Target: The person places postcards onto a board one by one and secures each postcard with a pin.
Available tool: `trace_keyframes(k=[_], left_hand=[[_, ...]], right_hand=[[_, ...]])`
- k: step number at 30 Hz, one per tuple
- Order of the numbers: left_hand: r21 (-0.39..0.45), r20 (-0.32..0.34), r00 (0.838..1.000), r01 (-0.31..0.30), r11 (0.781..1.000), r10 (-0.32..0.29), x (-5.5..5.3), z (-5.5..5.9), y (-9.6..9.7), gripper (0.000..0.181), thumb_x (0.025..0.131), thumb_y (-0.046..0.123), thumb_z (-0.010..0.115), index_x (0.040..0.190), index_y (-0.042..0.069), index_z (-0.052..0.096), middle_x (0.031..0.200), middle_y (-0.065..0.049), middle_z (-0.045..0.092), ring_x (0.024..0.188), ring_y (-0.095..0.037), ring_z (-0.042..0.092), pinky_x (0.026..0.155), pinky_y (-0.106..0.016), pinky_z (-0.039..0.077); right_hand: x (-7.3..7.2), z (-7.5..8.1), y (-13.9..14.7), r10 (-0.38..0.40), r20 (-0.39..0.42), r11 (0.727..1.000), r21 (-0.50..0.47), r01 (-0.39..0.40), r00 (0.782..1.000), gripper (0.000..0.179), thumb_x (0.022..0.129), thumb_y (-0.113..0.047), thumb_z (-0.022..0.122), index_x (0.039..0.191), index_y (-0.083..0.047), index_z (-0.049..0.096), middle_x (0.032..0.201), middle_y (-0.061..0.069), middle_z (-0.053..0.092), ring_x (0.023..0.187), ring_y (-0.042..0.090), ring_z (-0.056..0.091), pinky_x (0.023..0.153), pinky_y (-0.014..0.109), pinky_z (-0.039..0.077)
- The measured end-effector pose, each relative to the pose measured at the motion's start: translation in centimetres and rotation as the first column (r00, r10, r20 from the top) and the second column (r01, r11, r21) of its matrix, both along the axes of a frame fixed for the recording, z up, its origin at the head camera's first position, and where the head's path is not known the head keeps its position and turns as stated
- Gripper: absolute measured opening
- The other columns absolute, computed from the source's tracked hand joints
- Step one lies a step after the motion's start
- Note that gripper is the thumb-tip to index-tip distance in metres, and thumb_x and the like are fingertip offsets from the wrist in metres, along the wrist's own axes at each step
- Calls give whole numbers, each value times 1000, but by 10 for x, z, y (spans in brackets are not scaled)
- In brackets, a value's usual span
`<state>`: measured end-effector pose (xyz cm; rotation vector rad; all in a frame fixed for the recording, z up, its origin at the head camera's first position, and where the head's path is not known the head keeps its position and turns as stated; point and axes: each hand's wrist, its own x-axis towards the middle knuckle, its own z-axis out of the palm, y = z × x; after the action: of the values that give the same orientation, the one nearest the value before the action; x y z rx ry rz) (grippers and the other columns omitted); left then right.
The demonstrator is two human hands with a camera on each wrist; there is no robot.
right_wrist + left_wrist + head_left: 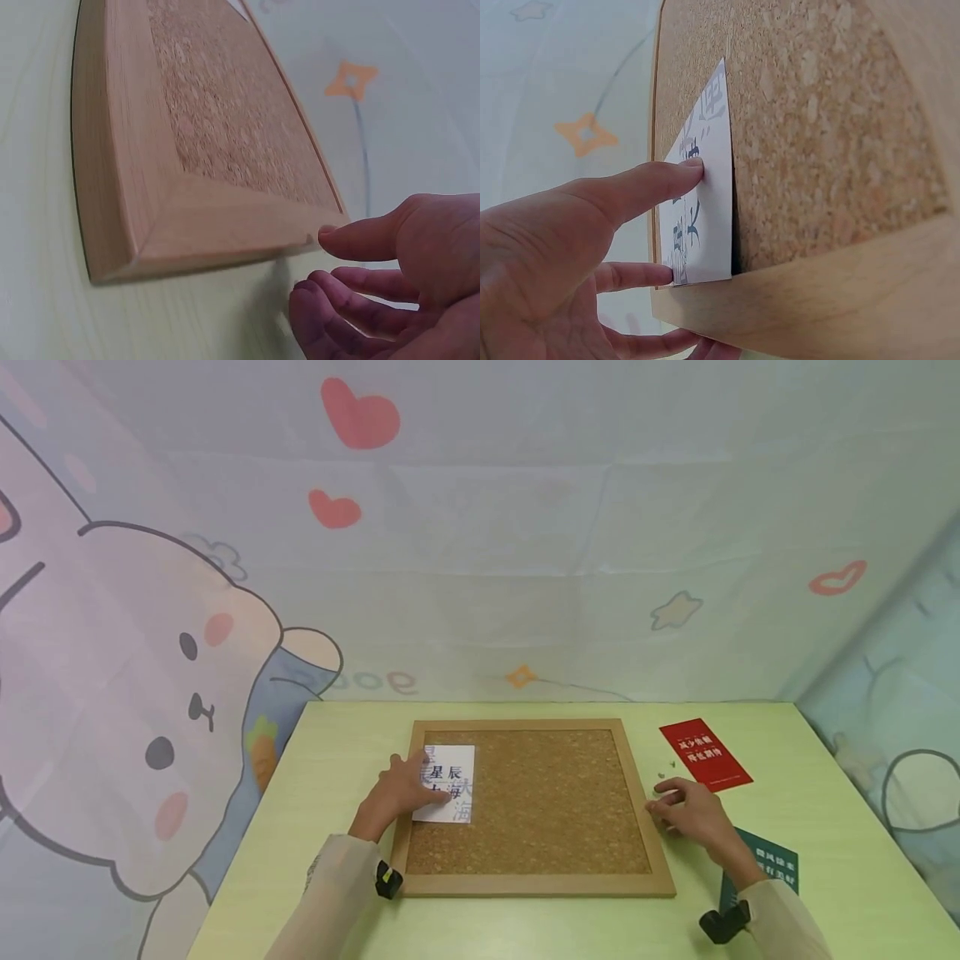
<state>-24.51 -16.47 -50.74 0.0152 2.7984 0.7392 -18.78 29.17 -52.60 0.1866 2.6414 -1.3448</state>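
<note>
A white card (462, 760) with dark and pale blue printed characters lies at the left end of a framed cork board (547, 802). My left hand (405, 788) presses the card with its thumb (682, 174), and another finger touches the card's edge. Its remaining fingers reach over the wooden frame (802, 307). At the board's right side is my right hand (693, 814), thumb tip right by the frame's outer edge. Its fingers (330, 304) are loosely bent, with nothing visible between them and the thumb.
Several tiny pin-like pieces (662, 775) lie right of the board, beyond the right hand. A red card (708, 756) with white print lies at the back right. Partly under the right forearm is a dark green card (776, 857). A printed cloth (510, 568) hangs behind the table.
</note>
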Motion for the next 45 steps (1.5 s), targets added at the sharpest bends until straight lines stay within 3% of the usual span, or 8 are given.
trace_keyframes(k=[7,19,30,45], left_hand=[[9,1,1000,-5,1000,5,0,2,1,97,82,40,88,158,5,39,130,-28,47,108,-45,52,90,-61,49],[21,6,1000,-9,1000,9,0,1,1,97,82,40,88,159,5,39,132,-29,46,109,-46,51,91,-61,49],[23,6,1000,-9,1000,9,0,-2,-1,96,83,41,88,158,6,39,138,-31,43,115,-49,50,94,-63,47],[25,6,999,-33,999,32,0,-2,0,98,81,41,89,159,8,39,133,-27,45,111,-45,50,93,-62,48]], right_hand=[[-3,-1,14,-12,-91,993,114,22,996,45,96,-14,75,129,11,57,97,16,67,76,24,63,65,35,55],[-7,-11,30,-23,-117,967,249,52,993,44,90,-10,79,122,12,57,85,12,60,77,26,54,64,36,45],[-7,-15,29,-23,-153,958,279,65,988,25,93,-8,73,109,10,66,91,19,68,81,29,58,68,38,50],[-15,-19,32,-4,-180,945,320,63,984,17,93,-7,69,101,9,68,90,19,68,81,32,58,70,41,51]])
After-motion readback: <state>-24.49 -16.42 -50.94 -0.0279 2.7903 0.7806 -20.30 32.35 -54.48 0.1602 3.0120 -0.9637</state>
